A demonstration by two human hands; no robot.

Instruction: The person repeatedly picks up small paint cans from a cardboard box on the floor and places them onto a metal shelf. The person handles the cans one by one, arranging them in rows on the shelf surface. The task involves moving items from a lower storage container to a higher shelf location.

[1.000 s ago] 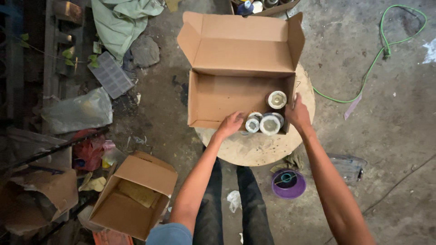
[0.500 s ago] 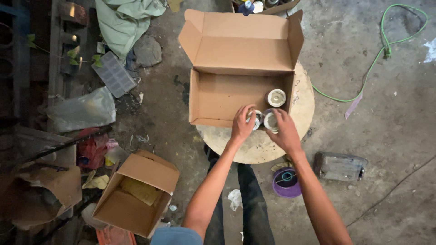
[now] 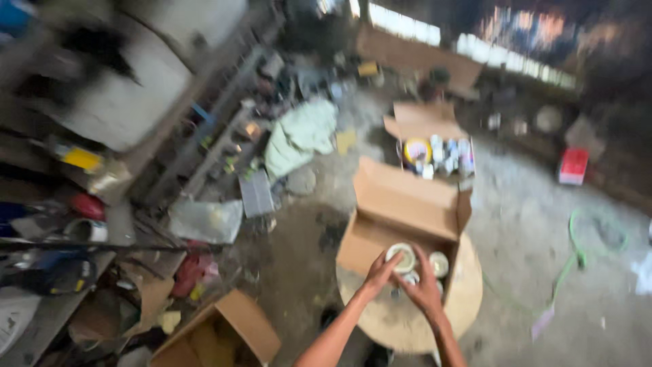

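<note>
Hands, left hand (image 3: pixel 380 270) and right hand (image 3: pixel 422 289), both clasp an upright white can (image 3: pixel 401 259) inside the cardboard box (image 3: pixel 401 204)

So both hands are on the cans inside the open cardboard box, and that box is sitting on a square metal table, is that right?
Not quite. In the head view, the left hand and right hand are on the round cans in the open cardboard box, but the box sits on a round wooden table, not a square metal one.
</note>
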